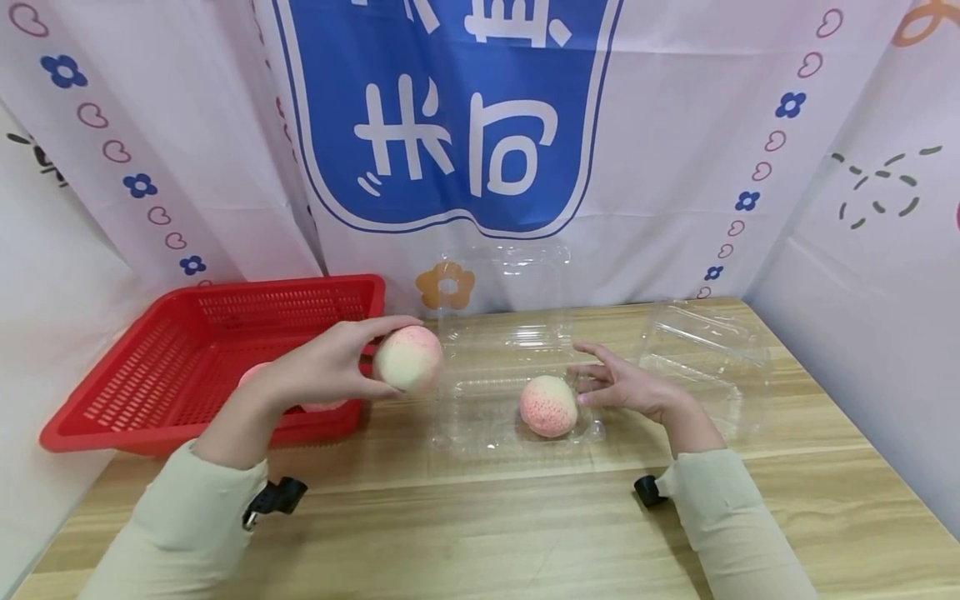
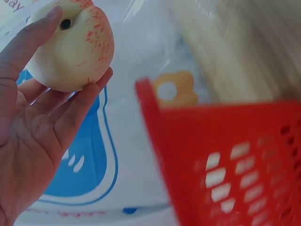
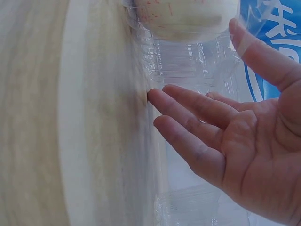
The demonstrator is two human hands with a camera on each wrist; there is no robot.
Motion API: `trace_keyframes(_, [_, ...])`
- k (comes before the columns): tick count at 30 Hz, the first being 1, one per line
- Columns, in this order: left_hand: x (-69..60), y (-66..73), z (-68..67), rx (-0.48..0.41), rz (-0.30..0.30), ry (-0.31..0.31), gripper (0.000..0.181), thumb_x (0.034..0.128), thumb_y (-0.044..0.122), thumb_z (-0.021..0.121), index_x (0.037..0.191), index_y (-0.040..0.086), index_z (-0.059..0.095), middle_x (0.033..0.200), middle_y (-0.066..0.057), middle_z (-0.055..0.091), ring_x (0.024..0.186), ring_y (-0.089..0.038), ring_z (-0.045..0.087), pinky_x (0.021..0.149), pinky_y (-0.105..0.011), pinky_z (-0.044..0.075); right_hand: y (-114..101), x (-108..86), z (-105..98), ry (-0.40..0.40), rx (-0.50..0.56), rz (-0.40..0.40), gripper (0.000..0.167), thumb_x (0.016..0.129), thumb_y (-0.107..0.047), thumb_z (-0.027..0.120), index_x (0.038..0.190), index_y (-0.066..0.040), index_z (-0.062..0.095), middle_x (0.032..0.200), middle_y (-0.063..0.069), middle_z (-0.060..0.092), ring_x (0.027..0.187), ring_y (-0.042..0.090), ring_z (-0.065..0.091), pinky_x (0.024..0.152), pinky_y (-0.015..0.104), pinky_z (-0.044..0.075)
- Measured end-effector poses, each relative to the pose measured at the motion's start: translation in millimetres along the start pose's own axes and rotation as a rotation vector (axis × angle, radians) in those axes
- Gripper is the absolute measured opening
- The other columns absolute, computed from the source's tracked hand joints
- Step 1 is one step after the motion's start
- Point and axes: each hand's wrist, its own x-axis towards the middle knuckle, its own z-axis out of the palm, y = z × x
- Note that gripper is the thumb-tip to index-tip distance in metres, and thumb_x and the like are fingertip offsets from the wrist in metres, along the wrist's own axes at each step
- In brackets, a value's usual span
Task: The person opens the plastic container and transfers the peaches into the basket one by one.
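Observation:
My left hand holds a pale yellow and pink peach between thumb and fingers, above the table between the red basket and a clear plastic clamshell box. In the left wrist view, a small dark spot shows on the held peach, near the thumb. A second peach sits in the right part of the box, whose lid stands raised at the back. Beside that peach, my right hand reaches to the box's right side with fingers extended; whether it touches the wall I cannot tell.
The red perforated basket stands at the left, with pink fruit inside, partly hidden by my left hand. Another clear plastic box lies to the right. A printed white cloth hangs behind the wooden table.

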Motion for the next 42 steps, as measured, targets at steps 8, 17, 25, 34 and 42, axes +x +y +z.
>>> trace_keyframes(8, [-20.0,-6.2,-26.7,0.032,-0.065,0.050,0.081,0.0734,0.026,0.089,0.144,0.024,0.049,0.132,-0.004,0.059,0.119,-0.026,0.055,0.087,-0.048,0.058,0,-0.3,0,0.003,0.008,0.000,0.094,0.092,-0.005,0.067,0.159,-0.009,0.000,0.160,0.028,0.022,0.142,0.048,0.034,0.117,0.060,0.029])
trace_keyframes(17, [-40.2,-14.3,-55.7,0.106,-0.154,0.110,0.087,0.0733,0.036,0.088,0.148,0.027,0.044,0.134,-0.007,0.057,0.119,-0.028,0.052,0.083,-0.050,0.058,0,-0.7,1,-0.001,0.013,-0.005,0.094,0.093,-0.006,0.067,0.159,-0.009,0.000,0.160,0.029,0.022,0.143,0.049,0.034,0.116,0.060,0.029])
trace_keyframes(25, [-49.3,-26.1,-76.3,0.109,-0.253,0.118,0.088,0.0764,0.039,0.085,0.151,0.030,0.039,0.135,-0.007,0.057,0.118,-0.027,0.054,0.081,-0.046,0.059,2,-0.2,1,0.002,0.011,-0.010,0.094,0.092,-0.005,0.066,0.159,-0.008,0.000,0.160,0.029,0.023,0.142,0.049,0.035,0.116,0.059,0.030])
trace_keyframes(34, [-36.8,-46.7,-96.3,0.168,-0.228,0.121,0.081,0.0784,0.033,0.085,0.147,0.021,0.045,0.130,-0.011,0.061,0.115,-0.028,0.057,0.084,-0.040,0.057,3,0.7,0,-0.006,0.008,-0.016,0.093,0.093,-0.004,0.065,0.159,-0.009,0.000,0.160,0.028,0.023,0.143,0.049,0.033,0.116,0.059,0.032])
trace_keyframes(42, [-17.0,-66.2,-106.5,0.155,-0.248,0.123,0.079,0.0800,0.033,0.083,0.147,0.016,0.045,0.131,-0.015,0.060,0.116,-0.031,0.056,0.083,-0.036,0.055,2,0.7,-1,-0.010,0.011,-0.020,0.095,0.092,-0.004,0.066,0.159,-0.010,-0.001,0.160,0.029,0.022,0.143,0.049,0.032,0.116,0.059,0.031])
